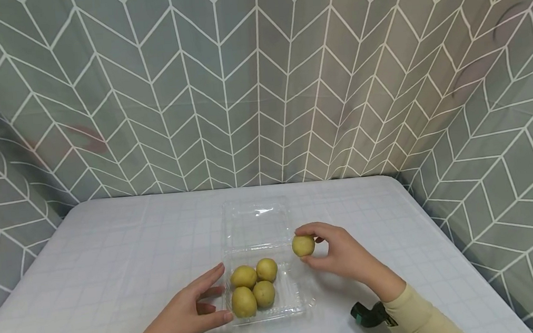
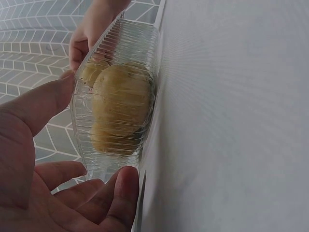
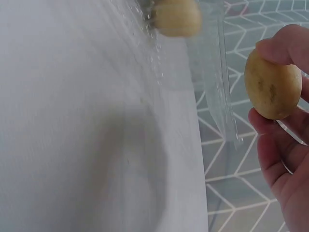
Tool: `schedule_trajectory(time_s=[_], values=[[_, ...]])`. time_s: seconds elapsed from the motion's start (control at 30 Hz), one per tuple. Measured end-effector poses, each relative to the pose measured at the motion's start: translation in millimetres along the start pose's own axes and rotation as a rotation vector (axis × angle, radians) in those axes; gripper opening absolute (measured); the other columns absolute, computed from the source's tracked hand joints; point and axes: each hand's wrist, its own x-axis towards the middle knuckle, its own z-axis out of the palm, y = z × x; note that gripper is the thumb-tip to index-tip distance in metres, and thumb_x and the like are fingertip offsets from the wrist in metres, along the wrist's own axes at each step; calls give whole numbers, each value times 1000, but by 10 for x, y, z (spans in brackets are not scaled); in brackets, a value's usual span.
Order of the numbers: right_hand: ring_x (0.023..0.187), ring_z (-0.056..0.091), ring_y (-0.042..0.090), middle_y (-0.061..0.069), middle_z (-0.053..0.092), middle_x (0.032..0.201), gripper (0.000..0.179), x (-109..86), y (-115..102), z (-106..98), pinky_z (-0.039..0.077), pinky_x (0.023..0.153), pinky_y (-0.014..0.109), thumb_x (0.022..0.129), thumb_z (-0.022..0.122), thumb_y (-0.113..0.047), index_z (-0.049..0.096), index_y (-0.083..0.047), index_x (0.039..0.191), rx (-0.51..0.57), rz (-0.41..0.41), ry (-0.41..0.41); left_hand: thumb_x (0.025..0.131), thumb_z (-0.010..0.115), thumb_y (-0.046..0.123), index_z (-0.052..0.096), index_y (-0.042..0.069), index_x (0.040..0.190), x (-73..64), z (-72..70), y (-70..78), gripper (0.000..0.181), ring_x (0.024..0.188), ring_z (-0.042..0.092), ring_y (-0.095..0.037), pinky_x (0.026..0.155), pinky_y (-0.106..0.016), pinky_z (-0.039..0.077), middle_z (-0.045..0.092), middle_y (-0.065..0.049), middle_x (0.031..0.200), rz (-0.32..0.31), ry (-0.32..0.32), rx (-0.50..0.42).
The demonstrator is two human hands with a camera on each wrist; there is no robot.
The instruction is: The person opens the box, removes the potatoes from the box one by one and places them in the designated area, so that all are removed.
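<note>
Between thumb and fingers, my right hand [image 1: 343,252] pinches a small yellow potato [image 1: 303,246] above the right side of a clear plastic clamshell box [image 1: 289,296]. Brown marks show on the held potato's skin in the right wrist view. Several more potatoes [image 1: 243,277] lie together in the left part of the box's base. My left hand [image 1: 189,311] is at the box's left side, thumb and fingertips spread along it. In the left wrist view its thumb touches the rim of the ribbed wall, with the other fingers close to the wall.
The box's clear lid [image 1: 257,223] lies folded back, away from me. A white cloth covers the table [image 1: 136,252]. Near my right sleeve is a dark device [image 1: 371,314]. Patterned grey curtains [image 1: 249,83] hang behind the table and at its sides.
</note>
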Motion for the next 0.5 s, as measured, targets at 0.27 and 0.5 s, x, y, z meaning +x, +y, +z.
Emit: schedule_trajectory(time_s=[0.27,0.5], values=[[102,60,10,-5,64,122,49,-19,153,-70,54,81,39,77,82,-3,65,-10,123,-13,46,33,79,84,40,35,16,155,-5,-1,9,94,109,62,-25,82,-28,56,35,-13,156,-28,-14,-20],[96,59,11,-5,65,120,49,-40,274,-105,55,79,41,77,82,-3,66,-8,123,1,115,51,80,83,39,34,16,155,-20,1,-12,92,105,63,-24,81,-27,55,36,-14,155,-18,-14,-19]])
